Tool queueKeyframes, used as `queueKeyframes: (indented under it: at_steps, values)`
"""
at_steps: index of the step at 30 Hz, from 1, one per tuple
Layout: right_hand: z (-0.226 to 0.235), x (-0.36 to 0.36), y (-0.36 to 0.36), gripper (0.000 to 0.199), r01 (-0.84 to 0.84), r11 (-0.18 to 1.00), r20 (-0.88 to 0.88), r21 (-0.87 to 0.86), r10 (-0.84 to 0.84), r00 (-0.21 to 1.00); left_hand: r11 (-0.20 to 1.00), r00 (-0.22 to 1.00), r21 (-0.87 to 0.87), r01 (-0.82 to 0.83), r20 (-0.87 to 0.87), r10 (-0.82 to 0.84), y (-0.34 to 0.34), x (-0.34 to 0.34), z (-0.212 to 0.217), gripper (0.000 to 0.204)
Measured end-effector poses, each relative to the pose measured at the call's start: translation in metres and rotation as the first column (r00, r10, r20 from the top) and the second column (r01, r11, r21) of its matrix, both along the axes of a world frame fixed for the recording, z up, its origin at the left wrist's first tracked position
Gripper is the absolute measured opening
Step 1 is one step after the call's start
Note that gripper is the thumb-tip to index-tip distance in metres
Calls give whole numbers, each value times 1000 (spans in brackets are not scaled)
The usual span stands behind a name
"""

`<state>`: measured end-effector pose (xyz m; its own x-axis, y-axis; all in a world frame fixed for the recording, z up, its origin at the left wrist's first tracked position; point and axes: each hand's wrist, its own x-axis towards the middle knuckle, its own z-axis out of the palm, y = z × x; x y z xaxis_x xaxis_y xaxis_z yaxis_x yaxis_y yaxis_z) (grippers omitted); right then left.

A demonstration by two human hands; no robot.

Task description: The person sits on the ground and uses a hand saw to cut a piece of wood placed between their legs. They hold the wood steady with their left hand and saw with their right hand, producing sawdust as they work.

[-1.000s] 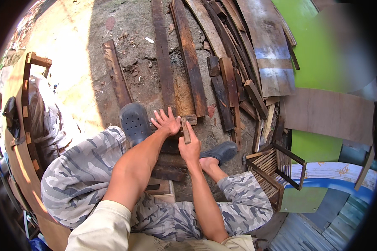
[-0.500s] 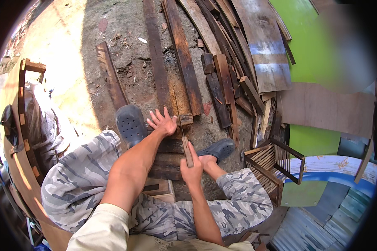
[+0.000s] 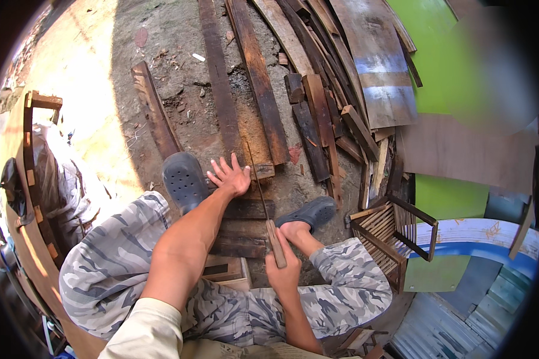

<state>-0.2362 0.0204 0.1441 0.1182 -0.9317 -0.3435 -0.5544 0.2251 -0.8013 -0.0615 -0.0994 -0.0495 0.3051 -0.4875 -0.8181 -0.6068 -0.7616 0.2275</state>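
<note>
Handsaw, one (image 3: pixel 273 234): slim dark blade, wooden handle; lies between the person's knees, blade pointing up and away, leaning slightly left. Right hand, one (image 3: pixel 285 273): fingers closed around the handle. Left hand, one (image 3: pixel 229 180): palm down, fingers spread wide, set left of the blade at the near end of a long dark plank (image 3: pixel 221 90) (what the palm presses on is hidden beneath it). Short wooden end, one (image 3: pixel 263 172): pale-faced, just right of the blade. Tan sawdust (image 3: pixel 254 128): scattered between the long plank and a scorched-looking plank (image 3: pixel 257 84) to its right. Dark crosswise planks, several (image 3: pixel 245 209): below the hands, between the feet. Clogs, grey, pair (image 3: pixel 184 179): one on each side of these. Stacked offcuts (image 3: pixel 317 128): farther right. Slatted wooden frame, one (image 3: pixel 374 236): right of the right knee. Green panel, one (image 3: pixel 449 200): beyond it.
</note>
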Motion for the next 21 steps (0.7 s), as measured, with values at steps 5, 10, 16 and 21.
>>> queueKeyframes:
  at_steps: [5, 10, 16, 21]
  values:
    - [-93, 35, -87, 58, 29, 999, 100, -30, -26, 995, 1000, 1000, -25, 18, -18, -19, -11, -11, 3, 79]
    - [-5, 12, -10, 61, 3, 1000, -13, 2, -3, 1000, 1000, 1000, 1, -27, -10, 27, 0, 5, -2, 79]
    - [15, -2, 9, 61, 40, 998, 21, 43, -41, 999, 1000, 1000, 6, -10, -3, 10, 1, 4, 5, 78]
    - [-94, 45, -92, 59, 70, 997, 93, -40, -66, 993, 999, 1000, -34, 9, -16, -9, -8, -12, 0, 78]
